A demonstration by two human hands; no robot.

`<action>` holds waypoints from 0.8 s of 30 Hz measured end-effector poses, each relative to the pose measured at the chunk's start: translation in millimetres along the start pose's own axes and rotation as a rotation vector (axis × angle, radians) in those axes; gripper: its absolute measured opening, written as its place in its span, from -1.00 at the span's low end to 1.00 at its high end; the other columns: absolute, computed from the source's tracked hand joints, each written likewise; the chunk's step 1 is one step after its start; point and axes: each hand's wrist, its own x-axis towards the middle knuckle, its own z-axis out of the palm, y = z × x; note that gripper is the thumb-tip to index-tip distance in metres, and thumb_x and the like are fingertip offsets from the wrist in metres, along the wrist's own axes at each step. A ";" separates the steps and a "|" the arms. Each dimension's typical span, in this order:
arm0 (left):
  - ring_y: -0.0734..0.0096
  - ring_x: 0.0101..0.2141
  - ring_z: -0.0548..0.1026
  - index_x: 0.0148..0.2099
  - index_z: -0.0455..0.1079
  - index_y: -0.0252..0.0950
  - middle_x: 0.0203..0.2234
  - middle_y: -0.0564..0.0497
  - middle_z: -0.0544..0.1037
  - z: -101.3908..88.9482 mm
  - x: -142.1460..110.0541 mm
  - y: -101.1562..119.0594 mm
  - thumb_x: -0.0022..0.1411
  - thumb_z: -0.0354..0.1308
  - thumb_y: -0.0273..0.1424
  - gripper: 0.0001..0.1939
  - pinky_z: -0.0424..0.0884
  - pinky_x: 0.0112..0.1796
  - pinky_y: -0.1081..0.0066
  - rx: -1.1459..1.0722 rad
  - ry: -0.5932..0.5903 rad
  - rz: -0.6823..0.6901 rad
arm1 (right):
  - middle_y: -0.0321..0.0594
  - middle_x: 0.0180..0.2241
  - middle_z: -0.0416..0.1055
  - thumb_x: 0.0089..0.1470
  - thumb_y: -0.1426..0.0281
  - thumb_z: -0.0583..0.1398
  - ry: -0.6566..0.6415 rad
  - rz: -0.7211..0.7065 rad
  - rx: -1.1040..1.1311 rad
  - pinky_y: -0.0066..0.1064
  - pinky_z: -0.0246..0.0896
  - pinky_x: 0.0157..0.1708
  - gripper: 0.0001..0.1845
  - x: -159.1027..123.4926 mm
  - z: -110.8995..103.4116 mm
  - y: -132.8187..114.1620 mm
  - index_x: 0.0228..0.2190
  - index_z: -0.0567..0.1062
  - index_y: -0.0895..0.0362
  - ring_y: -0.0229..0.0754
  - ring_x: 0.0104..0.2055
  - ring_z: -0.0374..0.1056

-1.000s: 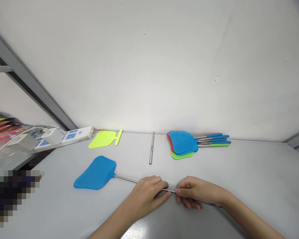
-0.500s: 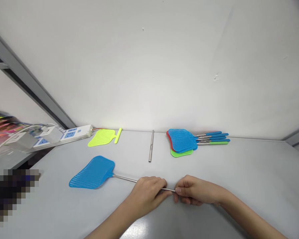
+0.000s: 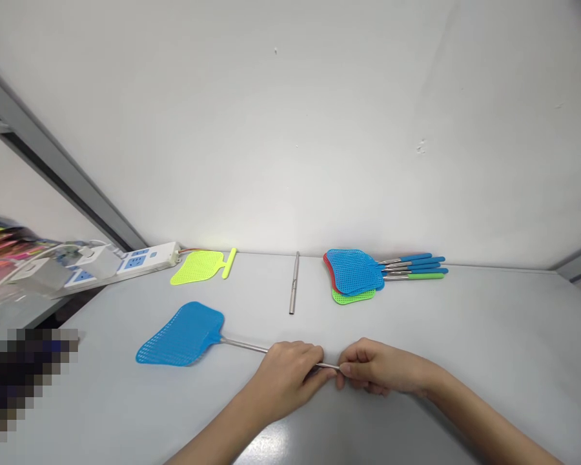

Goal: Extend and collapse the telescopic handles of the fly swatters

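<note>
A blue fly swatter (image 3: pixel 184 334) lies low over the grey table, its perforated head to the left and its thin metal rod running right. My left hand (image 3: pixel 290 374) is closed round the rod, fingers over the top. Just to the right, my right hand (image 3: pixel 375 368) pinches the rod's end between thumb and fingers; the rod's tip is hidden in it. A short stretch of bare rod shows between the two hands. Beyond them a separate metal telescopic rod (image 3: pixel 294 284) lies on the table.
A stack of fly swatters (image 3: pixel 353 271) with blue and green handles lies by the wall at right. At left are a yellow-green swatter head with its handle piece (image 3: pixel 198 267), a white power strip (image 3: pixel 150 258) with plugs, and plastic-wrapped items (image 3: pixel 4 248).
Almost nothing differs. Both hands keep their hold on the rod, and the right hand sits a touch nearer the left.
</note>
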 end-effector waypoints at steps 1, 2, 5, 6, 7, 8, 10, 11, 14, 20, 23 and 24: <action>0.49 -0.49 0.36 -0.44 0.18 -0.27 -0.54 0.11 0.40 -0.2 0.3 0.4 0.25 -0.19 -0.19 -0.68 0.08 -0.50 0.49 0.004 -0.002 0.001 | -0.38 -0.58 0.11 0.05 0.26 0.02 0.001 -0.001 -0.005 -0.61 -0.14 -0.69 -0.70 0.0 0.0 -0.5 -0.42 0.42 0.22 -0.47 -0.65 -0.02; 0.49 -0.50 0.36 -0.45 0.17 -0.27 -0.55 0.11 0.40 -0.4 0.6 0.8 0.25 -0.18 -0.20 -0.68 0.07 -0.50 0.49 0.007 -0.004 0.002 | -0.37 -0.58 0.11 0.06 0.25 0.02 0.000 -0.003 -0.010 -0.60 -0.14 -0.69 -0.69 -0.2 0.1 -0.9 -0.42 0.42 0.22 -0.47 -0.65 -0.02; 0.49 -0.51 0.35 -0.47 0.18 -0.28 -0.56 0.11 0.40 -0.5 1.5 1.4 0.25 -0.18 -0.20 -0.66 0.06 -0.51 0.49 0.014 0.004 0.002 | -0.38 -0.58 0.10 0.07 0.23 0.01 -0.004 -0.010 -0.028 -0.59 -0.15 -0.69 -0.68 -0.9 0.6 -1.9 -0.42 0.41 0.22 -0.47 -0.66 -0.04; 0.49 -0.51 0.35 -0.47 0.18 -0.28 -0.56 0.11 0.41 -0.5 1.7 1.4 0.25 -0.19 -0.20 -0.66 0.06 -0.51 0.49 0.017 0.006 0.000 | -0.38 -0.59 0.09 0.07 0.23 0.00 -0.004 -0.013 -0.034 -0.59 -0.15 -0.69 -0.67 -1.2 0.8 -2.0 -0.43 0.41 0.22 -0.47 -0.66 -0.04; 0.48 -0.51 0.36 -0.47 0.19 -0.28 -0.56 0.10 0.41 -0.5 1.8 1.5 0.25 -0.19 -0.19 -0.65 0.05 -0.51 0.49 0.020 0.005 -0.002 | -0.38 -0.59 0.09 0.07 0.23 0.00 -0.003 -0.015 -0.038 -0.60 -0.15 -0.69 -0.67 -1.4 1.0 -2.0 -0.43 0.41 0.23 -0.47 -0.65 -0.04; 0.48 -0.51 0.36 -0.48 0.19 -0.28 -0.57 0.10 0.41 -0.6 1.9 1.6 0.25 -0.19 -0.19 -0.64 0.05 -0.52 0.48 0.022 0.001 -0.006 | -0.39 -0.60 0.08 0.08 0.23 -0.01 -0.001 -0.015 -0.038 -0.60 -0.15 -0.69 -0.66 -1.5 1.2 -1.9 -0.43 0.40 0.23 -0.47 -0.65 -0.05; 0.47 -0.52 0.38 -0.47 0.22 -0.27 -0.57 0.09 0.43 -0.9 2.0 1.8 0.25 -0.20 -0.17 -0.62 0.06 -0.52 0.48 0.013 -0.013 -0.016 | -0.39 -0.61 0.06 0.09 0.23 -0.02 -0.004 -0.014 -0.030 -0.60 -0.16 -0.69 -0.66 -1.2 1.3 -1.1 -0.44 0.39 0.23 -0.47 -0.66 -0.06; 0.46 -0.51 0.39 -0.46 0.24 -0.27 -0.56 0.09 0.44 -1.2 2.0 2.1 0.25 -0.22 -0.17 -0.62 0.08 -0.51 0.48 0.000 -0.021 -0.020 | -0.40 -0.61 0.06 0.09 0.24 -0.02 -0.011 -0.016 -0.023 -0.60 -0.16 -0.69 -0.67 -0.8 1.3 -0.4 -0.43 0.38 0.22 -0.47 -0.66 -0.07; 0.45 -0.49 0.42 -0.39 0.29 -0.21 -0.54 0.11 0.46 -1.7 1.6 3.2 0.27 -0.25 -0.21 -0.64 0.12 -0.48 0.49 -0.046 -0.046 -0.018 | -0.41 -0.62 0.07 0.10 0.27 -0.04 -0.035 -0.024 -0.006 -0.60 -0.19 -0.71 -0.72 1.1 0.5 2.1 -0.42 0.34 0.20 -0.46 -0.67 -0.09; 0.42 -0.47 0.44 -0.37 0.31 -0.18 -0.52 0.12 0.47 -1.8 0.3 5.4 0.27 -0.23 -0.25 -0.67 0.15 -0.46 0.47 -0.061 -0.047 -0.017 | -0.42 -0.65 0.03 0.11 0.27 -0.07 -0.070 0.014 0.052 -0.60 -0.26 -0.74 -0.73 5.3 -1.9 6.5 -0.41 0.33 0.16 -0.45 -0.69 -0.14; 0.41 -0.48 0.44 -0.39 0.30 -0.20 -0.52 0.11 0.47 -0.8 -0.4 6.1 0.27 -0.22 -0.26 -0.68 0.15 -0.48 0.47 -0.047 -0.038 -0.019 | -0.41 -0.65 0.04 0.11 0.27 -0.07 -0.081 0.053 0.052 -0.61 -0.26 -0.75 -0.71 5.5 -3.1 6.7 -0.38 0.36 0.15 -0.45 -0.69 -0.12; 0.41 -0.48 0.44 -0.40 0.30 -0.21 -0.52 0.11 0.47 -0.2 -0.7 6.4 0.26 -0.21 -0.27 -0.68 0.16 -0.48 0.47 -0.043 -0.034 -0.019 | -0.41 -0.65 0.04 0.11 0.26 -0.08 -0.093 0.072 0.056 -0.61 -0.27 -0.76 -0.70 5.0 -3.5 6.5 -0.38 0.36 0.15 -0.45 -0.69 -0.13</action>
